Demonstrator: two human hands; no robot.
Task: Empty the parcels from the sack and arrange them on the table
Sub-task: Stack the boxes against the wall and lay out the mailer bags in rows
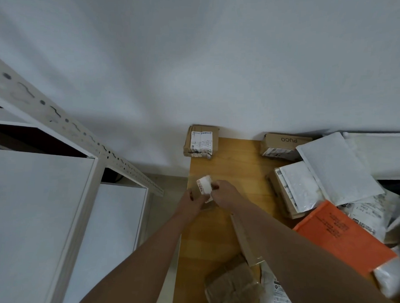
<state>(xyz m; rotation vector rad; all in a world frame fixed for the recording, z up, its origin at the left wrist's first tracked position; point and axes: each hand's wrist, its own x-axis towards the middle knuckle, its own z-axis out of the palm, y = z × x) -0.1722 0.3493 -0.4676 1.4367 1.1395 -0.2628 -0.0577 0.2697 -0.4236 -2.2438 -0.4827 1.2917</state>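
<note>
Cardboard parcel (202, 190) upright between hands (205, 193)

On the table (225, 166), a labelled box (201, 141) sits at 11 o'clock against the wall (197, 60), the PUCO box (284, 146) at 1, mailers (337, 165) piled at 3, a taped parcel (233, 286) at 6; shelving (41, 191) stands left.

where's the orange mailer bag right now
In the head view, the orange mailer bag lies flat on the right side of the wooden table, beside the right forearm, just below the white mailers.
</note>
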